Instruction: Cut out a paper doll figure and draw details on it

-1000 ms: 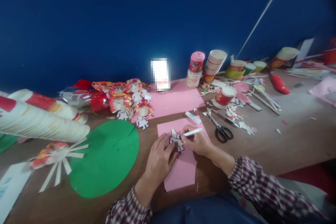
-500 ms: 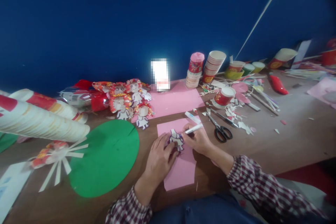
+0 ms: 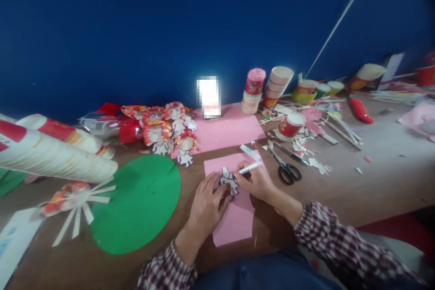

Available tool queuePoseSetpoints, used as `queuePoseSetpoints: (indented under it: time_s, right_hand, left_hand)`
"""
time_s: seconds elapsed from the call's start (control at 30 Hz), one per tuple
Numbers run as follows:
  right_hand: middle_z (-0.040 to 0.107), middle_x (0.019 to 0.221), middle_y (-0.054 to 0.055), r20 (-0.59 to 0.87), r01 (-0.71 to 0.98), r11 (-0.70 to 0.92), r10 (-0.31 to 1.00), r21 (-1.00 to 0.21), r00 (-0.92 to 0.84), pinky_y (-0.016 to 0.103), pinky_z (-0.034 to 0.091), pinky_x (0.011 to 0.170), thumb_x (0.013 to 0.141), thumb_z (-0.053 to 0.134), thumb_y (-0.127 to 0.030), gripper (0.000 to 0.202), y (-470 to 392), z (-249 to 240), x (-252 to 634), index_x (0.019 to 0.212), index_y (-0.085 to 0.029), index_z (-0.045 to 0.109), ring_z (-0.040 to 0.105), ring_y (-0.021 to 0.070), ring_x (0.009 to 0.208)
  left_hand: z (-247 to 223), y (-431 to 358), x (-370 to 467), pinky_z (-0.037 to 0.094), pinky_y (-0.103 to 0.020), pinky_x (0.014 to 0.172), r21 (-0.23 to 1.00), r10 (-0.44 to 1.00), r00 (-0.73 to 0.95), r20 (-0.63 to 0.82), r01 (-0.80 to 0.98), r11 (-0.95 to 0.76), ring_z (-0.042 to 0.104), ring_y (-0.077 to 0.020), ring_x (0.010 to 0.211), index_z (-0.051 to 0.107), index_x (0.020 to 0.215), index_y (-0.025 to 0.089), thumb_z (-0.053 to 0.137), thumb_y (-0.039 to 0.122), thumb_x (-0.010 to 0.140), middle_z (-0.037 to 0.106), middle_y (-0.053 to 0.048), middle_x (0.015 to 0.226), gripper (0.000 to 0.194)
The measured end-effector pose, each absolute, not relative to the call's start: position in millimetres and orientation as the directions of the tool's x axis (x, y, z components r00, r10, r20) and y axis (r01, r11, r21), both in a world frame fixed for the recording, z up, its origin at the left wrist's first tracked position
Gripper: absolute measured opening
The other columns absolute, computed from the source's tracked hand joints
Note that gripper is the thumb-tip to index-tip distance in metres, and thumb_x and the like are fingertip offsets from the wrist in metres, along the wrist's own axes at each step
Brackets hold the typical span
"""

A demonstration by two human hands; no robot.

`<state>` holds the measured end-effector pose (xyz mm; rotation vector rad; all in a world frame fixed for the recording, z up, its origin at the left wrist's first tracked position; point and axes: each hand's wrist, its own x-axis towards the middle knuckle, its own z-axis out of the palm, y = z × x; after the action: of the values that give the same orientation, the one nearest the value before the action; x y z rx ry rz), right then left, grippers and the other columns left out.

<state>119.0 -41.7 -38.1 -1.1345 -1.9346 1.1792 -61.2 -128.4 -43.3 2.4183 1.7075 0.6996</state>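
Observation:
A white paper cutout figure with dark purple edges (image 3: 229, 180) lies on a pink sheet (image 3: 234, 224). My left hand (image 3: 208, 203) rests flat at the cutout's left side, fingers spread over its edge and the sheet. In my right hand (image 3: 256, 181) a white pen (image 3: 249, 167) is gripped, and the hand's fingertips are at the cutout's right edge. The pen's tip is hidden too much to tell whether it touches. Beyond my right hand lies a white strip, perhaps a pen cap or marker (image 3: 249, 152).
Black scissors (image 3: 288, 173) and paper scraps (image 3: 317, 165) lie to the right. A green oval (image 3: 136, 208) and stacked cups (image 3: 61, 158) are at left. Decorated figures (image 3: 156, 129), a pink sheet (image 3: 224, 131) and more cups (image 3: 278, 84) stand or lie behind.
The view has shifted very slightly, so the things on the table appear a little to the right. Both hands keep nearly the same pose at the cutout.

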Motion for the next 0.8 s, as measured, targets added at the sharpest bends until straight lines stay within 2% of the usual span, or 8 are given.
queuePoseSetpoints:
  time_s: [0.13, 0.27, 0.33, 0.43, 0.57, 0.67, 0.8]
  right_hand:
    - [0.052, 0.057, -0.001, 0.048, 0.284, 0.18, 0.909, -0.942, -0.414, 0.024, 0.035, 0.045, 0.08, 0.056, -0.026, 0.008, -40, -37, 119, 0.074, -0.02, 0.057, 0.045, 0.0118, 0.048]
    - [0.048, 0.056, -0.003, 0.03, 0.026, 0.04, 0.945, -0.999, -0.325, 0.023, 0.041, 0.049, 0.08, 0.059, -0.032, 0.017, -36, -33, 118, 0.071, -0.02, 0.052, 0.046, 0.0102, 0.049]
    - [0.047, 0.056, -0.005, 0.014, -0.041, 0.001, 0.955, -0.999, -0.295, 0.022, 0.04, 0.047, 0.08, 0.06, -0.035, 0.018, -34, -31, 118, 0.074, -0.019, 0.053, 0.043, 0.0083, 0.047]
    - [0.045, 0.055, -0.006, 0.002, -0.059, -0.014, 0.965, -0.998, -0.261, 0.02, 0.036, 0.044, 0.078, 0.062, -0.039, 0.022, -32, -30, 117, 0.082, -0.018, 0.057, 0.041, 0.0074, 0.046]
    - [0.049, 0.057, -0.004, 0.015, -0.065, -0.002, 0.969, -0.998, -0.246, 0.021, 0.036, 0.045, 0.079, 0.061, -0.044, 0.027, -32, -28, 115, 0.079, -0.018, 0.056, 0.043, 0.0082, 0.048]
    - [0.051, 0.06, -0.004, 0.035, -0.045, 0.025, 0.971, -0.999, -0.236, 0.021, 0.038, 0.047, 0.077, 0.062, -0.039, 0.022, -33, -26, 115, 0.081, -0.018, 0.057, 0.045, 0.0084, 0.049]
    - [0.057, 0.066, -0.002, 0.082, 0.033, 0.091, 0.973, -0.995, -0.213, 0.022, 0.041, 0.053, 0.072, 0.064, -0.027, 0.014, -33, -25, 116, 0.081, -0.018, 0.06, 0.05, 0.01, 0.055]
  left_hand:
    - [-41, -129, -60, 0.042, -0.048, 0.102, 0.341, 0.915, 0.264, 0.304, 0.867, -0.364, 0.044, -0.0286, 0.124, 0.061, 0.106, 0.018, 0.053, 0.028, 0.088, 0.05, -0.013, 0.133, 0.022]
    - [-39, -129, -60, 0.042, -0.049, 0.102, 0.342, 0.921, 0.26, 0.289, 0.871, -0.353, 0.043, -0.0289, 0.124, 0.061, 0.106, 0.018, 0.053, 0.027, 0.087, 0.049, -0.013, 0.133, 0.022]
    - [-39, -128, -60, 0.042, -0.049, 0.101, 0.346, 0.922, 0.259, 0.287, 0.87, -0.352, 0.044, -0.0291, 0.124, 0.06, 0.107, 0.019, 0.053, 0.026, 0.087, 0.05, -0.013, 0.132, 0.023]
    - [-41, -127, -62, 0.04, -0.049, 0.103, 0.383, 0.922, 0.254, 0.292, 0.852, -0.356, 0.044, -0.028, 0.124, 0.057, 0.111, 0.019, 0.054, 0.026, 0.087, 0.051, -0.012, 0.131, 0.026]
    - [-41, -128, -62, 0.039, -0.046, 0.104, 0.472, 0.925, 0.199, 0.323, 0.814, -0.34, 0.046, -0.0247, 0.121, 0.054, 0.109, 0.017, 0.052, 0.026, 0.088, 0.056, -0.012, 0.124, 0.024]
    - [-39, -129, -62, 0.041, -0.045, 0.101, 0.481, 0.918, 0.197, 0.344, 0.803, -0.352, 0.049, -0.0238, 0.116, 0.058, 0.1, 0.018, 0.052, 0.025, 0.088, 0.057, -0.01, 0.118, 0.015]
    - [-31, -124, -68, 0.045, -0.042, 0.091, 0.431, 0.905, 0.234, 0.355, 0.818, -0.381, 0.054, -0.0227, 0.103, 0.061, 0.094, 0.018, 0.053, 0.025, 0.088, 0.059, -0.009, 0.105, 0.012]
